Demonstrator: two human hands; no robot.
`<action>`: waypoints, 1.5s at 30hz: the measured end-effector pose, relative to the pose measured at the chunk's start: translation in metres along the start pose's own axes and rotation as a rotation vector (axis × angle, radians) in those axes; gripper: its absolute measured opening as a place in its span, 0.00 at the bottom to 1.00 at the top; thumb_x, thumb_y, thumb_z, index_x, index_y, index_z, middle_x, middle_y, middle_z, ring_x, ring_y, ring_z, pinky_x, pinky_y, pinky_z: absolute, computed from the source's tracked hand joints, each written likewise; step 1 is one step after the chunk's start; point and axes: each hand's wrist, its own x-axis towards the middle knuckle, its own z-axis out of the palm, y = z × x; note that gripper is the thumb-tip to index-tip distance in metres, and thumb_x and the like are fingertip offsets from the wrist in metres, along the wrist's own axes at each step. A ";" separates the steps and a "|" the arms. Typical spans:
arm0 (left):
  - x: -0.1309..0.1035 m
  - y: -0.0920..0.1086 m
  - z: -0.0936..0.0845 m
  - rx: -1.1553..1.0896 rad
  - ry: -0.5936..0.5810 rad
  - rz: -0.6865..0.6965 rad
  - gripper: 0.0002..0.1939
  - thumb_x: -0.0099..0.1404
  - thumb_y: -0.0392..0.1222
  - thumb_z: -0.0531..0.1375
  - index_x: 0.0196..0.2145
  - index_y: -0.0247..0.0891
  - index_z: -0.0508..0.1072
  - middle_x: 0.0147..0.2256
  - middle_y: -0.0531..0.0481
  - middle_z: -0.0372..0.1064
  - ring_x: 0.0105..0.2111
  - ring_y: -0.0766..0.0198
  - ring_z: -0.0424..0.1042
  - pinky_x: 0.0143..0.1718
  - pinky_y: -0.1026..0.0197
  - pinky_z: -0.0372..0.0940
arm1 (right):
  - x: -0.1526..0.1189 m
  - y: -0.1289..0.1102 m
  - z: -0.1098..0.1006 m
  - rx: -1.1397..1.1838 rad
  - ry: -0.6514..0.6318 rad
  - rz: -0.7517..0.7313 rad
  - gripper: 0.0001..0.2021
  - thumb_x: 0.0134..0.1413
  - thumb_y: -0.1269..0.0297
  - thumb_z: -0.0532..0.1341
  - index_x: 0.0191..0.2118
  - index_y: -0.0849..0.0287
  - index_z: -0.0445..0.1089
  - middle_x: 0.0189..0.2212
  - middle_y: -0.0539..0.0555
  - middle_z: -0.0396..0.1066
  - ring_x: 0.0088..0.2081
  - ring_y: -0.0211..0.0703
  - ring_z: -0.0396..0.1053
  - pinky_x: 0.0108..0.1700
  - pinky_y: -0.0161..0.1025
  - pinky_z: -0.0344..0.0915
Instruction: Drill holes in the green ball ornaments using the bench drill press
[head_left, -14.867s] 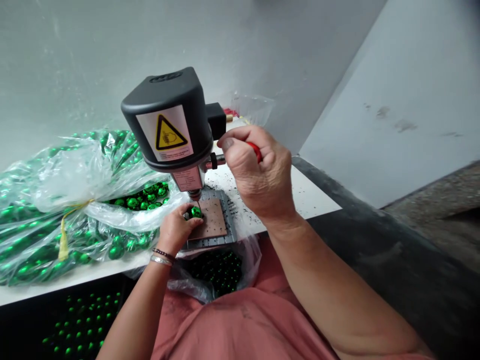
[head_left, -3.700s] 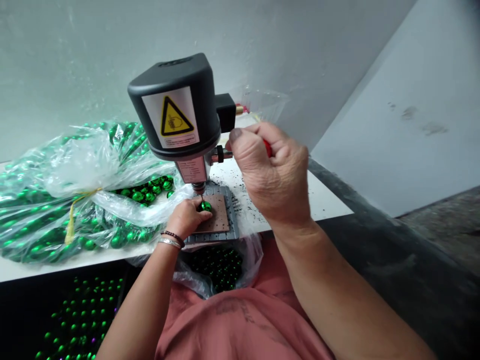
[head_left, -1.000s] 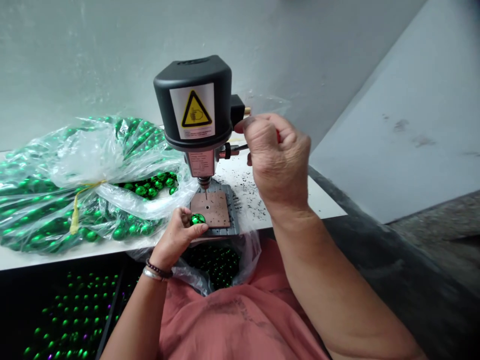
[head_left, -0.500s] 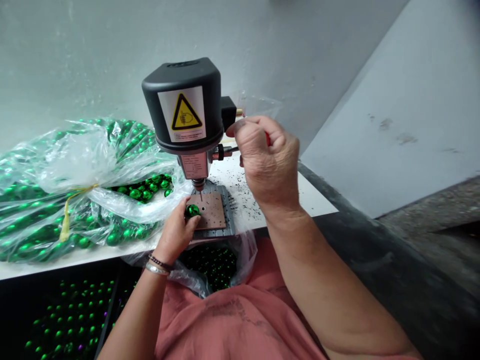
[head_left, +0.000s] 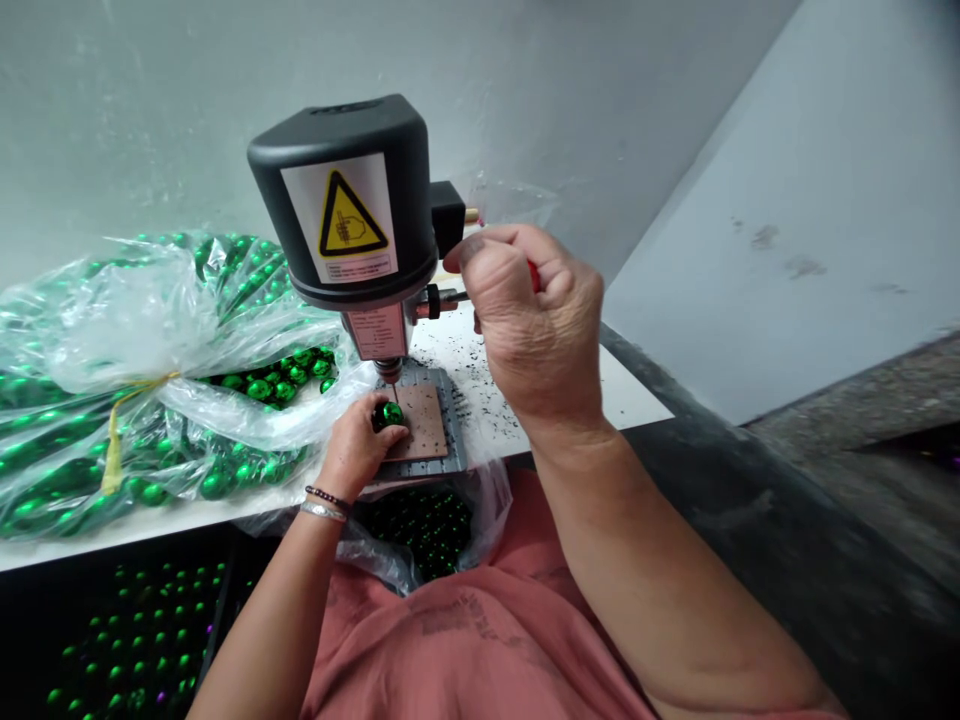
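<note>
A shiny green ball (head_left: 392,412) is pinched between the thumb and fingers of my left hand (head_left: 358,440), just above the brown plate (head_left: 424,425) of a small drill press (head_left: 341,200). The thin drill bit (head_left: 395,392) points down at the ball's top; whether they touch is too small to tell. My right hand (head_left: 538,325) is closed around the red-tipped lever (head_left: 534,277) on the machine's right side. Its fingertips are mostly hidden behind the hand.
Clear plastic bags of green balls (head_left: 150,340) lie on the white table (head_left: 630,390) at the left. Dark shavings surround the machine's base. Below the table edge are a plastic-lined container of green balls (head_left: 420,530) and a dark tray with more (head_left: 142,640).
My left hand has moved the green ball slightly right, under the drill bit. The machine appears larger and further left in the view. My right hand still grips the lever.
</note>
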 end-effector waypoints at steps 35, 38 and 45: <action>-0.001 0.008 0.006 -0.180 -0.011 -0.089 0.23 0.56 0.44 0.59 0.50 0.39 0.69 0.45 0.48 0.72 0.45 0.58 0.69 0.47 0.60 0.61 | -0.008 -0.009 -0.005 0.086 -0.074 0.166 0.11 0.54 0.58 0.53 0.29 0.57 0.66 0.19 0.44 0.57 0.21 0.25 0.53 0.25 0.29 0.55; -0.004 0.007 0.009 -0.235 0.018 -0.112 0.21 0.56 0.45 0.58 0.48 0.40 0.71 0.39 0.51 0.74 0.40 0.59 0.71 0.42 0.61 0.63 | -0.008 -0.010 -0.005 0.067 -0.076 0.164 0.11 0.54 0.58 0.52 0.29 0.58 0.66 0.19 0.44 0.57 0.22 0.25 0.54 0.25 0.30 0.54; -0.003 0.006 0.003 -0.056 0.019 -0.096 0.21 0.56 0.46 0.58 0.47 0.40 0.72 0.40 0.46 0.74 0.41 0.56 0.71 0.43 0.58 0.62 | -0.009 -0.009 -0.006 0.056 -0.086 0.154 0.11 0.54 0.58 0.52 0.30 0.57 0.66 0.20 0.44 0.58 0.23 0.26 0.55 0.26 0.29 0.55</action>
